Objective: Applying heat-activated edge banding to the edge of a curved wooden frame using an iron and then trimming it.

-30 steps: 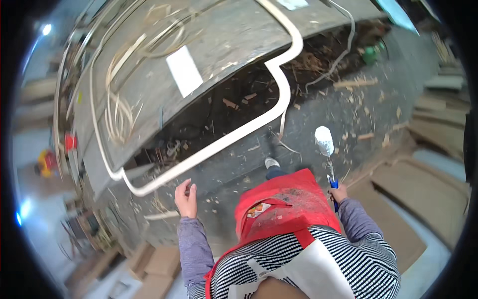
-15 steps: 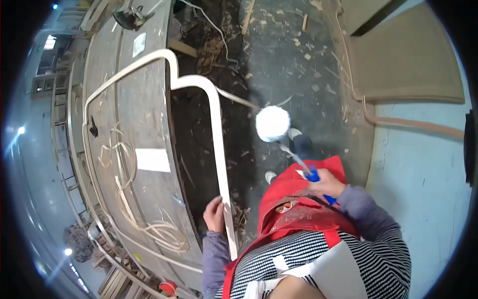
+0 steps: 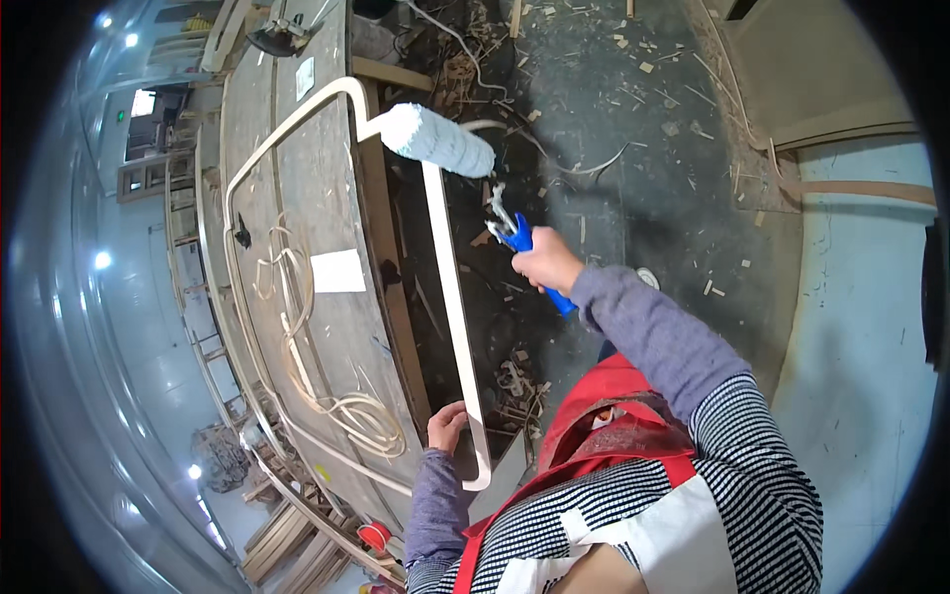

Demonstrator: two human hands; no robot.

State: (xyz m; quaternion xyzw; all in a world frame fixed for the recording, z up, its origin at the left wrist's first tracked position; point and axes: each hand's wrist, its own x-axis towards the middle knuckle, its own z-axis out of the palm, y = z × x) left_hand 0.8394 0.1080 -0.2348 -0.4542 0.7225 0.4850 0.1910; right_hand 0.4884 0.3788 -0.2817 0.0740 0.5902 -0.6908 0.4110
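Observation:
My right hand (image 3: 549,262) is closed round the blue handle of a paint roller (image 3: 450,147). Its fluffy white sleeve lies over the far right curve of a pale, curved-outline frame (image 3: 455,307) and hides part of it. Whether the sleeve touches the frame I cannot tell. The frame rests across the workbench (image 3: 332,198), with its right side hanging out past the bench edge. Low on that overhanging side, my left hand (image 3: 450,426) has its fingers curled at the strip and appears to grip it.
Coiled pale strips (image 3: 361,421) and a white sheet (image 3: 338,270) lie on the bench. A dark power tool (image 3: 280,38) sits at its far end. Wood scraps and a loose cable (image 3: 455,40) litter the floor. A brown panel (image 3: 821,69) stands at the far right.
My right hand has moved forward and left, bringing the roller from over the floor to the frame's far curve. The left hand stays at the frame's side while the view has shifted.

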